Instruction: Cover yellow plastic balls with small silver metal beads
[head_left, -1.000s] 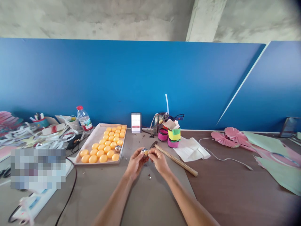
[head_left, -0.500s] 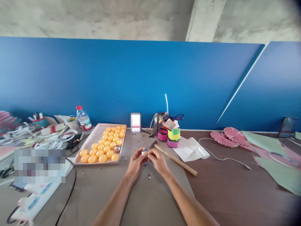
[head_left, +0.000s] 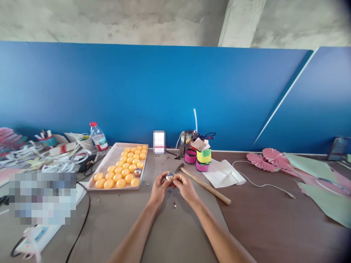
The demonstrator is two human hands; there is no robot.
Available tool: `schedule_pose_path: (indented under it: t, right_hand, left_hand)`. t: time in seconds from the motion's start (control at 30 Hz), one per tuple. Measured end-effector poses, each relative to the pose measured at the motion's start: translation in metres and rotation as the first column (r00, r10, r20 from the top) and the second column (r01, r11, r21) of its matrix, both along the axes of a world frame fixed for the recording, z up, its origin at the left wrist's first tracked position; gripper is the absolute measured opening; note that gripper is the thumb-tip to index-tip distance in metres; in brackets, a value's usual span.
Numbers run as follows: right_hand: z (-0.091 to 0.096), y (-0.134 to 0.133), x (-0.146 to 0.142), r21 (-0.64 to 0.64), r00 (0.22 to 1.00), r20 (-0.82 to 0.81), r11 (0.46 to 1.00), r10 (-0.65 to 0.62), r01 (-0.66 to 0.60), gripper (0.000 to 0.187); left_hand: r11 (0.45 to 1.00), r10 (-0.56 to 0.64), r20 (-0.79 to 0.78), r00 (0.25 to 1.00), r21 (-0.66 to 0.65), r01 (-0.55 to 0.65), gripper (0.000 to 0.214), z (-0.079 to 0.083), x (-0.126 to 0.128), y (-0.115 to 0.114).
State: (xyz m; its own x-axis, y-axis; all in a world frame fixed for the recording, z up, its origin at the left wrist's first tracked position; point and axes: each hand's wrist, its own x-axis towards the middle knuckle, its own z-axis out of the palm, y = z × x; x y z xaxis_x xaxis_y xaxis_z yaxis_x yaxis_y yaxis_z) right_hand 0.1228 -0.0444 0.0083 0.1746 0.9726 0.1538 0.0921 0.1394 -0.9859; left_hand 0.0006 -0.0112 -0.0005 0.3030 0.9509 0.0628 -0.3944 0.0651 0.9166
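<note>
A small mirrored silver ball (head_left: 169, 176) sits between my hands above the grey table mat. My left hand (head_left: 159, 189) grips it from the left, with fingers and thumb closed round its side. At the ball's right edge, my right hand (head_left: 185, 185) is closed in a pinch, its fingertips on the ball. Whether a small piece is also in that pinch is hidden. Tiny shiny bits (head_left: 174, 205) lie on the mat below my hands. Left of them is a shallow white tray (head_left: 111, 157) of orange balls (head_left: 119, 176), with one silver-covered ball (head_left: 137, 172) among them.
A wooden-handled hammer (head_left: 207, 184) lies just right of my hands. Behind it stand colourful small containers (head_left: 203, 159) and white paper (head_left: 226, 173). A phone (head_left: 159, 141) leans against the blue partition. A bottle (head_left: 99, 138), tangled white strips and cables fill the left side.
The view has shifted slightly. My hands stay together on the silver ball, which has turned a little in my fingers. The tray and hammer have not been moved.
</note>
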Motion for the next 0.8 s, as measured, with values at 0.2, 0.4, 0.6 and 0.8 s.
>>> schedule_pose_path:
  t: [0.2,0.4,0.6,0.8]
  right_hand:
    - [-0.0027,-0.0004,-0.0014,0.012,0.999,-0.05,1.0,0.005,-0.004,0.011]
    - [-0.0084,0.0005,-0.0014,-0.028,0.996,-0.091,1.0,0.011,-0.014,0.018]
    - [-0.0075,-0.0008,-0.0043,-0.051,0.985,-0.17,0.998,-0.029,0.021,0.019]
    - [-0.008,0.0013,-0.0056,-0.071,0.974,-0.224,0.997,-0.042,0.026,0.019]
  left_hand:
    - [0.997,0.059,-0.065,0.996,0.045,-0.056,0.03,-0.0005,-0.0008,-0.0002]
    - [0.994,0.085,-0.076,0.993,0.071,-0.08,0.03,0.0014,-0.0019,-0.0004]
    - [0.992,0.085,-0.114,0.99,0.102,-0.074,0.031,0.0002,-0.0024,-0.0007]
    - [0.992,0.091,-0.131,0.987,0.099,-0.079,0.031,-0.0019,-0.0004,-0.0023]
